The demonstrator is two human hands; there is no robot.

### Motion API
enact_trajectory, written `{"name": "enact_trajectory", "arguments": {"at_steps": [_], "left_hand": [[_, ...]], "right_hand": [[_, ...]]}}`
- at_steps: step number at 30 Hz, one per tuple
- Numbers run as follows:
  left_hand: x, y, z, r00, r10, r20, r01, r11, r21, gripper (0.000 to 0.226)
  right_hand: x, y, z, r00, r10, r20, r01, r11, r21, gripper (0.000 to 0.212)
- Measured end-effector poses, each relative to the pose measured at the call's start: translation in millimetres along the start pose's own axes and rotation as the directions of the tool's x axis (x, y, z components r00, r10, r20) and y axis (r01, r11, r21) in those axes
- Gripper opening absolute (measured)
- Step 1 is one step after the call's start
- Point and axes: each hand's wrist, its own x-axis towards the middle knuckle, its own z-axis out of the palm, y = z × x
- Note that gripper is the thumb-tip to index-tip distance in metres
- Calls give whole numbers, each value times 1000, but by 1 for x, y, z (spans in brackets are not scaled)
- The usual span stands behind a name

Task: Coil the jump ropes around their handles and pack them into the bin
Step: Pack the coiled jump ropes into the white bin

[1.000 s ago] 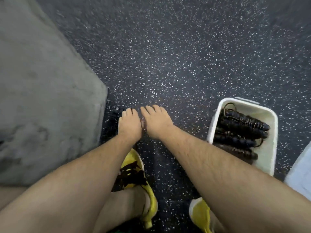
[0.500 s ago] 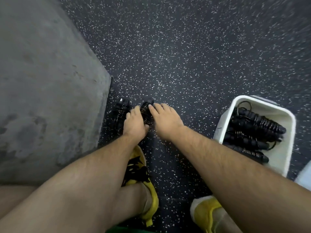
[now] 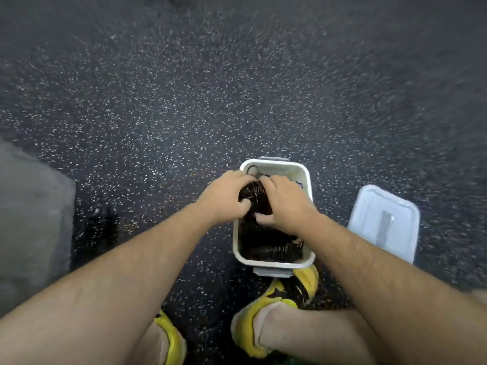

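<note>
Floor rope (image 3: 99, 225): one coiled black bundle, on the floor beside the grey mat (image 3: 31, 219)
Left hand (image 3: 224, 198): fingers curled round the held rope (image 3: 257, 200); one coiled bundle, over the bin (image 3: 279, 168)
Right hand (image 3: 286, 204): grips its other side
Bin: one, white, open; packed ropes (image 3: 266, 246) lie inside (blur hides their number)
Lid (image 3: 384, 222): one, flat, just right of it

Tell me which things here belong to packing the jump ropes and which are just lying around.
Job: coiled rope, gripped by left hand and right hand; white bin; packed ropes inside it; blurry dark bundle at left, likely another rope.
Lying about: bin lid beside the bin; grey mat.
</note>
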Motion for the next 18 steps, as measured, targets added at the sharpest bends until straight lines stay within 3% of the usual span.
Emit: {"name": "enact_trajectory", "arguments": {"at_steps": [4,12,14,16,18], "left_hand": [[18,34,40,996,89,-4,-89,994,63,66],[11,24,84,996,90,5,-89,972,218,75],[20,25,90,997,76,7,-75,966,246,69],[30,25,97,999,44,12,-46,968,247,71],[35,24,106,1000,20,-1,-19,960,278,73]], "right_hand": [[-28,32,25,990,138,18,-138,990,-4,78],[-30,21,68,981,190,41,-190,982,9,77],[-33,26,69,982,189,28,-191,975,111,77],[-36,30,64,969,247,-5,-230,911,343,76],[-31,33,60,946,318,-57,-256,846,467,69]]}}
